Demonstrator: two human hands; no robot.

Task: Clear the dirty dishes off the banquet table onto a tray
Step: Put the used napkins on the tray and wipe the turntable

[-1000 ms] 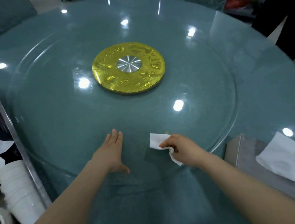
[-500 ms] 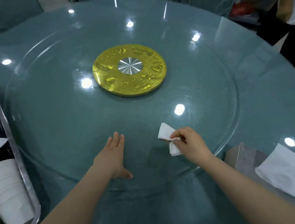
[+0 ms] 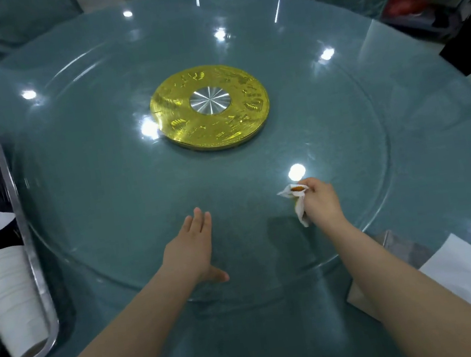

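Nowhere legible writing, only embossed gold disc (image 3: 209,107) motifs.

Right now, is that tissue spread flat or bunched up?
Bunched up: the tissue is crumpled in the right hand, with an orange stain showing.

Right hand (image 3: 321,204) pinches stained tissue (image 3: 297,199); left hand (image 3: 191,246) flat on glass turntable (image 3: 107,181).

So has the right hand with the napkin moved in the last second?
Yes. The right hand, gripping the stained napkin, has moved to the right and farther along the glass turntable, toward the bright ceiling-light reflection near the gold hub.
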